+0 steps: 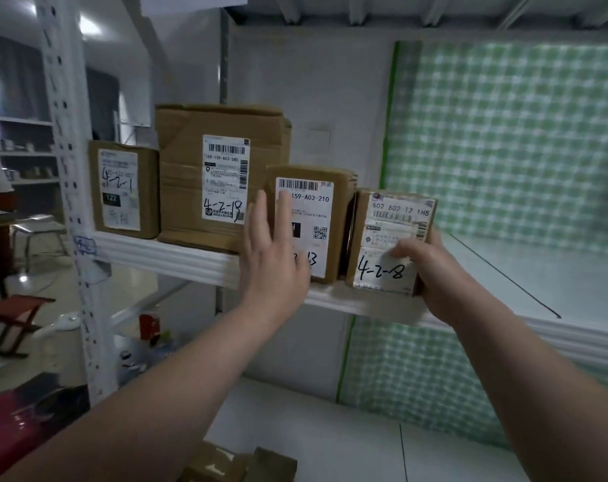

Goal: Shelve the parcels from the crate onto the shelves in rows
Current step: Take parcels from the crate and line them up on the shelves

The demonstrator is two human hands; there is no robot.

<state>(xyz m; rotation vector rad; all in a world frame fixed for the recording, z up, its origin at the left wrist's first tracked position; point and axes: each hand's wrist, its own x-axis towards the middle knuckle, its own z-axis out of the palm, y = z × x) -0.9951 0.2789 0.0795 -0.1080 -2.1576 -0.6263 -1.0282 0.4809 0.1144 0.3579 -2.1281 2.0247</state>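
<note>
Several brown cardboard parcels stand in a row on the white upper shelf [163, 253]. From the left: a small parcel marked 4-2-1 [123, 189], a large parcel marked 4-2-18 [222, 175], a medium parcel [321, 217] and a small parcel marked 4-2-8 [389, 241]. My left hand [273, 259] lies flat with straight fingers against the medium parcel's front label. My right hand [426, 266] grips the 4-2-8 parcel at its right side, thumb on the label. More parcels [240, 464] show at the bottom edge.
A perforated white upright [69, 168] bounds the shelf on the left. Bare shelf surface [539, 273] extends to the right, backed by green checked sheeting [511, 144]. A lower shelf [330, 429] lies below. A red folding stool [17, 321] and clutter sit on the floor at left.
</note>
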